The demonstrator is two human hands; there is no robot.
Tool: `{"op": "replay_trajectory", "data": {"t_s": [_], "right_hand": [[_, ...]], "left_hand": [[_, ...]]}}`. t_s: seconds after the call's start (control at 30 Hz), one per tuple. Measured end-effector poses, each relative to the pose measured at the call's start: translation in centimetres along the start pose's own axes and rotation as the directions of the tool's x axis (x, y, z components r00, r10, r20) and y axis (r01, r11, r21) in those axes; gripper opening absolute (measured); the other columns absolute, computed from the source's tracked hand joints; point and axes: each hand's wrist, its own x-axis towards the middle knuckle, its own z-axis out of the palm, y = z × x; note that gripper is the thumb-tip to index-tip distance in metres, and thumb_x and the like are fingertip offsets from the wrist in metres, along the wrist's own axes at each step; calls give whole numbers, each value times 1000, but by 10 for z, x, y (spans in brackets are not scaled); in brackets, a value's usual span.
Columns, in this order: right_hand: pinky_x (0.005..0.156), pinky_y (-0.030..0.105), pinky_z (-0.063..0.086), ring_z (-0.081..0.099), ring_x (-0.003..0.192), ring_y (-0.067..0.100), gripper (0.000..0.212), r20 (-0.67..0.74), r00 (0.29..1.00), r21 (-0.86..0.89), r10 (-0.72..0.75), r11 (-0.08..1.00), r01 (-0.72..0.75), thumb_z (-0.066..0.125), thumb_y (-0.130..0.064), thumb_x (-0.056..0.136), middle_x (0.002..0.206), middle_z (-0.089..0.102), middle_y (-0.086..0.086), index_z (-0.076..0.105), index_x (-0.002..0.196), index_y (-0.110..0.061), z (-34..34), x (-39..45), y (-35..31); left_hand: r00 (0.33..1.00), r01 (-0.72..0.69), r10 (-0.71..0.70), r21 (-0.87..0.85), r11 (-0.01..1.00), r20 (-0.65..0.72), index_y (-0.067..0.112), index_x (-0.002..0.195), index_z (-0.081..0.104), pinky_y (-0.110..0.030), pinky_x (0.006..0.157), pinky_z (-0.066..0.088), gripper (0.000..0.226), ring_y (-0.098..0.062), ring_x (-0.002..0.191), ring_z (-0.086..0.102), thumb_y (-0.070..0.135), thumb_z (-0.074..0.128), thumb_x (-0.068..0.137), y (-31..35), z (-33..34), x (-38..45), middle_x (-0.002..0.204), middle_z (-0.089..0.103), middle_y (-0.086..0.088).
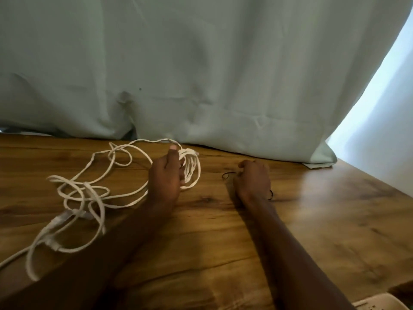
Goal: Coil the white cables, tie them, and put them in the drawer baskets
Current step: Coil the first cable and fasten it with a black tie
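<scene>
The left hand [166,175] rests on the wooden table [312,220] with its fingers curled round a small coil [192,168] of the white cable [89,193], the thumb raised alongside the loops. The coil sits on the far right side of that hand, several turns lying close together. From the hand the rest of the cable trails away to the left in loose, tangled loops across the tabletop, running toward the near left edge of the view, where a blurred connector end [59,220] lies among the strands.

The right hand [253,177] lies to the right of the coil, apart from it, fingers curled into a loose fist on the table. A thin dark tie [228,174] pokes out at the left of this fist and again near the wrist, so the hand seems to hold it, though the grip itself is hidden.

A pale green curtain [201,63] hangs behind the table.
</scene>
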Motion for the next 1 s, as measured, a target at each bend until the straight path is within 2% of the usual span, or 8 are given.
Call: {"op": "replay_trajectory", "data": {"t_s": [0.2, 0.37, 0.43, 0.57, 0.7, 0.8, 0.9, 1.0], "right_hand": [[107, 51, 38, 48, 134, 34, 29, 55, 994, -152, 100, 984, -90, 58, -32, 99, 138, 57, 10, 67, 122, -17, 9, 5, -1], [87, 40, 53, 69, 97, 25, 12, -165, 985, 231, 56, 973, -17, 66, -32, 95, 95, 74, -1, 73, 92, -23, 8, 4, -5], [74, 32, 55, 71, 81, 15, 8, -187, 974, 619, 129, 785, 15, 72, -23, 95, 83, 74, -3, 76, 90, -18, 1, 5, -12], [63, 20, 51, 66, 67, 4, 9, 326, 937, 934, 126, 106, -340, 73, -14, 95, 80, 72, -2, 74, 103, -11, -13, 4, -38], [52, 18, 51, 59, 54, 7, 13, 531, 845, 835, -59, -131, -534, 64, -11, 100, 69, 64, 0, 68, 88, -14, -6, 8, -83], [44, 15, 44, 56, 50, 5, 11, 503, 830, 783, -243, -278, -556, 60, -10, 101, 74, 66, 0, 67, 91, -12, 5, 10, -124], [41, 14, 36, 47, 46, 2, 7, 451, 819, 766, -355, -317, -559, 59, -13, 97, 80, 68, -4, 66, 94, -14, 25, 3, -149], [43, 15, 33, 41, 45, 2, 12, 469, 816, 787, -337, -260, -560, 56, -10, 100, 80, 68, -2, 67, 99, -11, 33, -1, -149]], "left_hand": [[988, 157, -156, -47, 987, 14, 11, 70, 57, -29, 53, 37, 49, -13, 45, 47, 38, 45, 109, -10, -4, 19, 49, 54, 7], [985, 165, -162, -64, 984, 56, 10, 71, 53, -26, 50, 37, 47, -9, 42, 45, 37, 43, 110, 0, -5, 19, 46, 50, 9], [958, 284, -268, -226, 932, 100, 13, 71, 48, -26, 52, 37, 45, -10, 38, 42, 37, 44, 109, 13, -8, 23, 44, 43, 6], [929, 366, -323, -564, 740, 179, 17, 73, 42, -23, 49, 37, 39, -7, 35, 34, 29, 42, 110, 35, -22, 29, 51, 36, 6], [944, 310, -323, -484, 818, 59, 16, 73, 45, -23, 47, 35, 38, -7, 36, 35, 30, 43, 109, 46, -41, 42, 55, 38, 4], [975, 141, -164, -148, 979, -152, 13, 71, 54, -33, 53, 46, 49, -18, 46, 52, 43, 41, 107, 51, -54, 58, 59, 52, -3], [970, -33, 73, 170, 985, -234, 9, 64, 58, -47, 70, 54, 64, -38, 72, 68, 53, 36, 106, 49, -62, 60, 67, 65, -17], [978, -15, 57, 209, 978, -199, 12, 61, 52, -50, 72, 53, 64, -44, 79, 68, 55, 35, 105, 44, -61, 60, 63, 58, -17]]}}
